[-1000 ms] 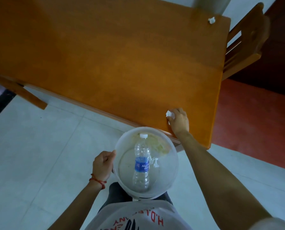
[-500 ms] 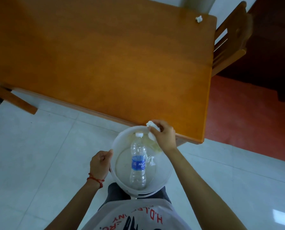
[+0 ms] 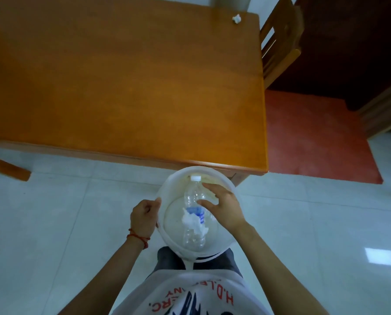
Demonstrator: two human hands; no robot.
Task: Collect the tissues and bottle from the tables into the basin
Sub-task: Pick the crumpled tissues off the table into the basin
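- I see the white basin [image 3: 167, 241] held out over the pale tiled floor [image 3: 53, 223], its far rim just under the near edge of the wooden table [image 3: 126, 87].
- My left hand [image 3: 143, 218] grips the basin's left rim, fingers curled tight around the edge; a red thread bracelet [image 3: 138, 238] sits on that wrist.
- My right hand [image 3: 224, 208] hovers over the right side of the basin, fingers spread loosely and holding nothing.
- The clear plastic bottle [image 3: 193, 214] lies on its side inside the basin, white cap toward the table and blue label about mid-length.
- A crumpled white tissue [image 3: 193, 222] is over the bottle's middle, inside the basin; it looks slightly blurred, and I cannot tell whether it rests on the bottle or is just above it.
- Another small crumpled tissue [image 3: 237, 19] sits on the table near its far right corner, well apart from the basin.
- A wooden chair [image 3: 281, 42] stands beside the table's right edge, with a red floor area [image 3: 315, 137] near it.
- At the bottom of the view I see a white shirt [image 3: 190, 298] with red lettering.
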